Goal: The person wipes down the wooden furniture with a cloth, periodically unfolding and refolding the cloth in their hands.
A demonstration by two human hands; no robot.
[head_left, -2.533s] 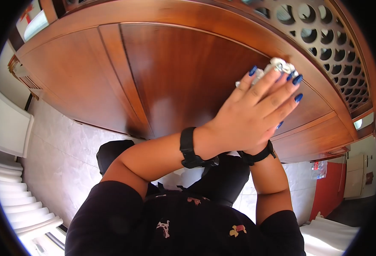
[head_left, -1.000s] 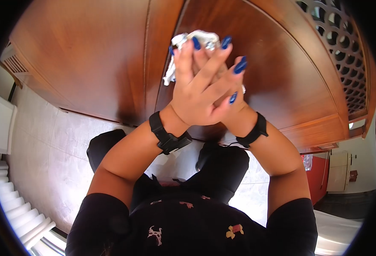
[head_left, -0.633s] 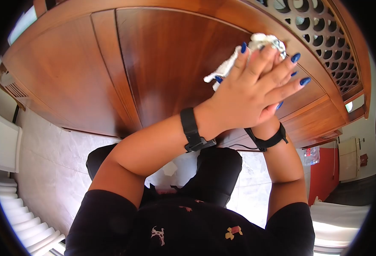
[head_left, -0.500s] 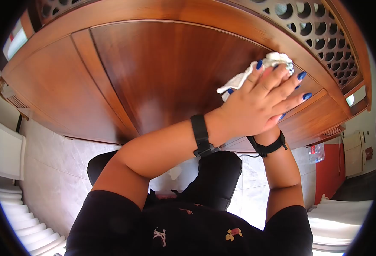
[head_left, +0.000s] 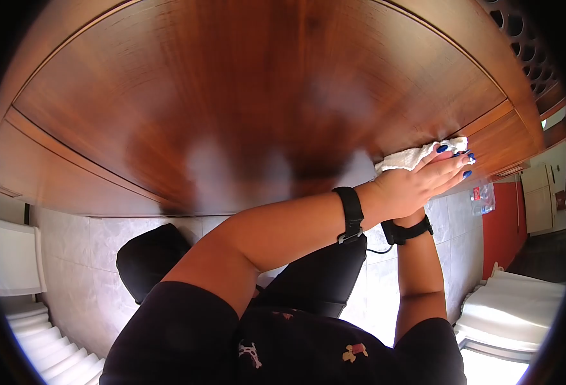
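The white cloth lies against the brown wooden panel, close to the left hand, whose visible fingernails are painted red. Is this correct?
Not the nail colour: the head view shows that the visible fingernails are painted blue. The white cloth does lie against the brown wooden panel, close to the left hand.

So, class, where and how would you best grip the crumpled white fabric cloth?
Probably pinch the crumpled white cloth by its left end, coming from the picture's upper left: that end juts out uncovered, while the left hand lies across the right part.
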